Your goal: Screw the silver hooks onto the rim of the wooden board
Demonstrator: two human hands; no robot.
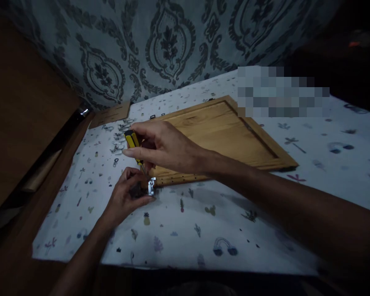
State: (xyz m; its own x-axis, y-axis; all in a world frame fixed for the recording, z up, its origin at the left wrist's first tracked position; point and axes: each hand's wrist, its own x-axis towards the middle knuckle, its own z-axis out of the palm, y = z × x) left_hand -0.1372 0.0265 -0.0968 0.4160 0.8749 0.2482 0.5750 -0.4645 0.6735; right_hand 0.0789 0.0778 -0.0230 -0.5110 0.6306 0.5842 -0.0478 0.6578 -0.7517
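Note:
My right hand (166, 146) is closed around the yellow and black handle of a screwdriver (132, 142). The shaft points down toward a shiny metal hinge (151, 187) at the near left corner of a wooden panel (209, 131). My left hand (126, 195) grips the hinge, with the thumb below it and the fingers curled on its far side. Whether the screwdriver's tip touches a screw cannot be made out. Small dark holes run along the panel's near edge.
Several more metal hinges (119, 139) lie beyond my hands on the patterned cloth (185, 230). A flat brown board (111, 115) rests at the far left corner. A patterned curtain (169, 41) hangs behind, and a brown wooden surface (24, 102) stands on the left.

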